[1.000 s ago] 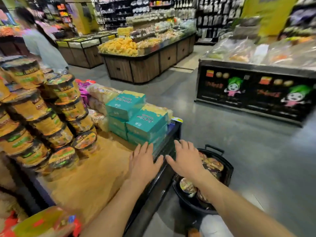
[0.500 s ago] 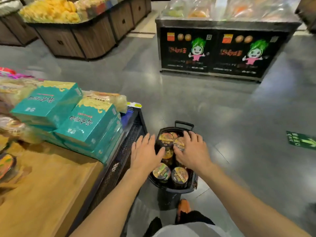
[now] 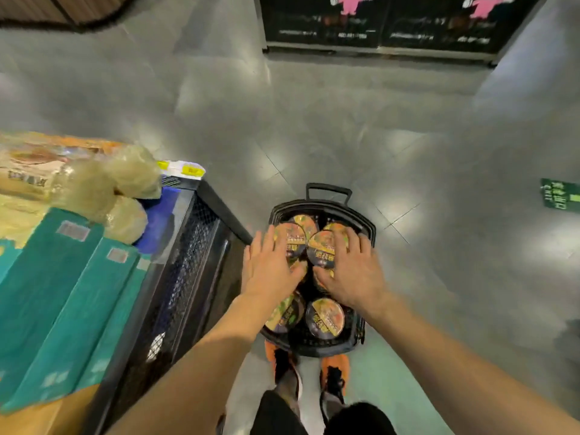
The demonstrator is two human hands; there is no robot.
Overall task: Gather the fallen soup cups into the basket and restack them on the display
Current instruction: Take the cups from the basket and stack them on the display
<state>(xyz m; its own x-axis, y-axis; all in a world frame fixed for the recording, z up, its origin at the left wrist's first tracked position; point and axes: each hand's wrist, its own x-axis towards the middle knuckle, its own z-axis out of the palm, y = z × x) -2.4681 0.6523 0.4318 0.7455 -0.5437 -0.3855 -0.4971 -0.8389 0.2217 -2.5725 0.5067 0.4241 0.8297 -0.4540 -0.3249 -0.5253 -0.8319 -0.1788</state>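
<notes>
A black shopping basket (image 3: 367,229) stands on the floor in front of my feet, holding several soup cups with dark, yellow-printed lids. My left hand (image 3: 271,268) hovers over the basket's left side with fingers spread, its fingertips over one upper cup (image 3: 292,238). My right hand (image 3: 353,271) reaches in from the right, fingers spread over another upper cup (image 3: 323,251). Neither hand has closed around a cup. Two more cups (image 3: 324,317) lie near the basket's near end. The cup display is out of view.
A black mesh-sided display table (image 3: 185,262) stands at my left, carrying teal boxes (image 3: 62,302) and bagged goods (image 3: 103,186). A dark promotional stand (image 3: 376,23) sits across the grey floor. My orange shoes (image 3: 334,368) are right behind the basket.
My view has tilted down from the display to the basket on the floor. Both hands have moved from the table edge down over the cups in the basket.
</notes>
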